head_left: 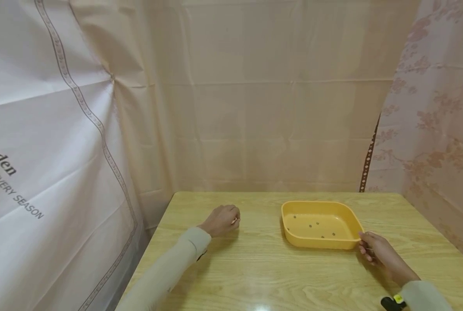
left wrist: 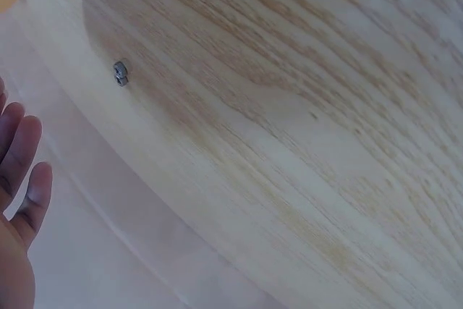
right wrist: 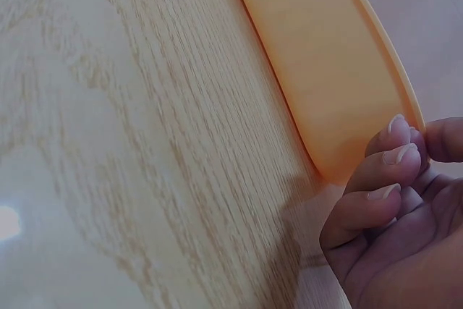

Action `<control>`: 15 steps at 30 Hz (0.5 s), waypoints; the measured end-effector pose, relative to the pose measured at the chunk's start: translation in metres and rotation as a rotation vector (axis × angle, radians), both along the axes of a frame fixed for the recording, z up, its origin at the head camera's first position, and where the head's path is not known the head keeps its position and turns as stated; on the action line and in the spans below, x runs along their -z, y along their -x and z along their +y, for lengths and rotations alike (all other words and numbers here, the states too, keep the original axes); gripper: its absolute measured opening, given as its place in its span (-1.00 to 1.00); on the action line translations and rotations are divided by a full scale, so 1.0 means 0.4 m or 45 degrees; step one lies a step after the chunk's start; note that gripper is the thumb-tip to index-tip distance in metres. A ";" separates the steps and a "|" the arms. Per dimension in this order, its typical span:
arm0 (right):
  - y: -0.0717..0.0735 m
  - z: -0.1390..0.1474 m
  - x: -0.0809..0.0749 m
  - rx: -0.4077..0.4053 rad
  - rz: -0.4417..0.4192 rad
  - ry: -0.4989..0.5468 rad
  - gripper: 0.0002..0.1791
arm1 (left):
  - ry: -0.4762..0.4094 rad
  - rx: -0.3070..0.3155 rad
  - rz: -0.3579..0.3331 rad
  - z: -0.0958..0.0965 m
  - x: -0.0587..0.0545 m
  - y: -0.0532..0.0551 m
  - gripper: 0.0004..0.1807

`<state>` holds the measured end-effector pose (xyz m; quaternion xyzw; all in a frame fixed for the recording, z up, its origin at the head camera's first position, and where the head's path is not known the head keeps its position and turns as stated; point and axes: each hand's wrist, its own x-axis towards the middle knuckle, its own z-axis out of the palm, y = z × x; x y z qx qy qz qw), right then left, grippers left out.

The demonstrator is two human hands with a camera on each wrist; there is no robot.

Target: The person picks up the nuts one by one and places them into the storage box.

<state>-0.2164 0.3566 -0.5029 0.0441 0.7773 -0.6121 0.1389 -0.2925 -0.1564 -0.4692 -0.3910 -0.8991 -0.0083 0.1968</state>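
Observation:
A yellow plastic tray [head_left: 313, 242] sits on the table with several small metal nuts [head_left: 310, 226] scattered over its floor. My right hand [head_left: 377, 250] pinches the tray's near right corner; in the right wrist view the thumb [right wrist: 445, 139] lies on one side of the rim and curled fingers on the other. To the left of the tray, my left hand [head_left: 221, 220] hovers over the wood, its fingers [left wrist: 25, 153] loosely bent. Two small dark metal pieces, apparently nuts [left wrist: 121, 73], lie touching on the table near that hand. The left thumb and index tip are hidden in the left wrist view.
The light wood table [head_left: 254, 276] has its far edge against a beige cloth backdrop [head_left: 262, 108]. A white printed cloth [head_left: 40, 142] hangs on the left, a floral one [head_left: 441, 129] on the right.

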 end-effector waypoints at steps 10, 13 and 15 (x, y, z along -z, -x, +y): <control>-0.003 -0.002 0.001 -0.006 -0.001 0.002 -0.56 | -0.025 0.041 -0.048 0.016 -0.003 -0.006 -0.92; -0.003 -0.003 -0.002 -0.002 0.003 0.006 -0.56 | -0.030 0.051 -0.045 0.020 -0.003 -0.003 -0.93; -0.003 -0.004 -0.002 0.002 0.003 0.007 -0.57 | -0.031 0.061 -0.037 0.023 -0.003 -0.001 -0.94</control>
